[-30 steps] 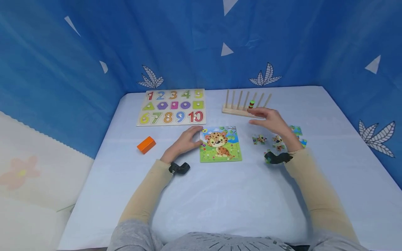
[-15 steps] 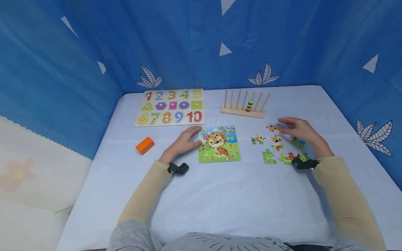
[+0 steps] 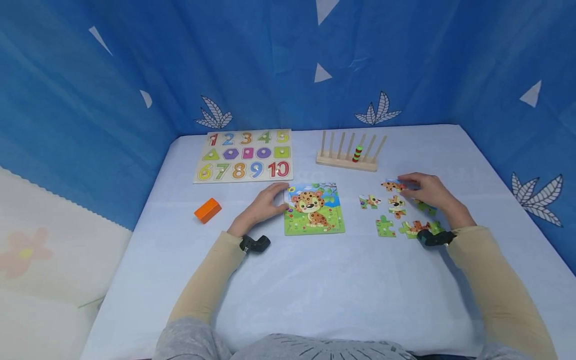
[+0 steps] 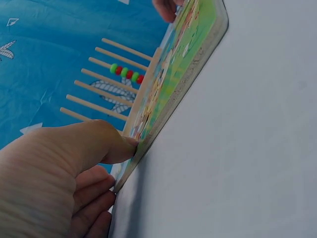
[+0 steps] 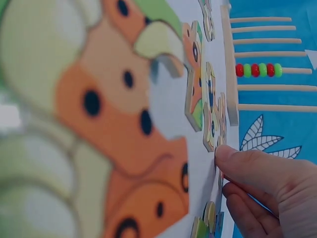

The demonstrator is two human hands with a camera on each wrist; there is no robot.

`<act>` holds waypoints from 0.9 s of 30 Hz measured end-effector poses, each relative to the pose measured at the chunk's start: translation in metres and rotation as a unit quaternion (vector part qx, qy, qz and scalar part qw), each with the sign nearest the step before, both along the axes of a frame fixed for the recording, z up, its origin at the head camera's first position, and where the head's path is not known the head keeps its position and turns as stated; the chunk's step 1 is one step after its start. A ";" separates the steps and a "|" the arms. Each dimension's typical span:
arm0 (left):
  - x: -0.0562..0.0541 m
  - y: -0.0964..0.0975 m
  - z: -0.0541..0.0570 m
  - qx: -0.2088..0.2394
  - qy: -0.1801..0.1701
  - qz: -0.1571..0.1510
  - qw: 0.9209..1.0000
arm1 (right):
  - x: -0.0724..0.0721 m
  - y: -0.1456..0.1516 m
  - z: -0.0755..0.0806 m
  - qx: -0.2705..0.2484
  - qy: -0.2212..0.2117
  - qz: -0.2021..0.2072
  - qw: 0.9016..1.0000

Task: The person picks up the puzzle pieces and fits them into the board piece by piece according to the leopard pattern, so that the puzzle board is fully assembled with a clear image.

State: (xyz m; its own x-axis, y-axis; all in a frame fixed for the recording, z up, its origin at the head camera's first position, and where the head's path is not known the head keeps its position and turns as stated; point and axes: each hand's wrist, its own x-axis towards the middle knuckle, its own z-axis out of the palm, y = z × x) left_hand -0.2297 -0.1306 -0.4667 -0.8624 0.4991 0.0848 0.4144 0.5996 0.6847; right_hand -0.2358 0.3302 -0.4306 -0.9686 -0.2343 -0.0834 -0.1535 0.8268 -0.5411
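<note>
Head view first: an orange block (image 3: 208, 210) lies on the white table (image 3: 337, 290), well to the left of the leopard board (image 3: 314, 209). Beyond that board and to its left lies a number board (image 3: 255, 140) with three rows of coloured numerals and shapes. The left hand (image 3: 261, 206) touches the leopard board's left side, fingers loosely extended and thumb spread apart from them, with no clenched hold; the left wrist view shows the thumb at the board's edge. The leopard board lies flat, picture up. Beyond it and slightly to its right stands a wooden peg rack (image 3: 340, 162), red and green beads (image 3: 357, 154) on one peg. To the leopard board's right, loose puzzle pieces (image 3: 385, 226) lie scattered, leopard parts and green grass printed on them. Among these, the farthest, an orange spotted piece (image 3: 390, 186), is pinched at its right end by the thumb and fingers of the right hand (image 3: 431, 192).
</note>
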 end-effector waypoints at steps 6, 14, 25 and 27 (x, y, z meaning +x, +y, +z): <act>0.000 0.000 0.001 -0.006 0.002 0.003 1.000 | -0.003 0.000 -0.005 0.009 0.034 0.004 0.999; 0.000 -0.001 0.001 -0.014 0.001 0.003 1.000 | -0.004 -0.001 0.001 -0.002 0.053 -0.010 0.999; 0.000 -0.001 -0.001 -0.007 0.000 0.006 1.000 | -0.004 -0.058 0.038 -0.074 0.103 0.012 0.992; -0.001 0.000 -0.001 -0.004 -0.002 0.005 1.000 | -0.004 -0.077 0.037 -0.086 0.110 0.039 0.989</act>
State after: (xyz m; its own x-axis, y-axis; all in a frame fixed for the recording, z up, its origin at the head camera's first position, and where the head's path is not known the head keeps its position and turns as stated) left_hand -0.2303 -0.1309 -0.4682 -0.8672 0.4918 0.0774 0.4062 0.6090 0.6813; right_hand -0.2402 0.2535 -0.3932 -0.9374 -0.3014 0.1747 -0.3426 0.7068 -0.6189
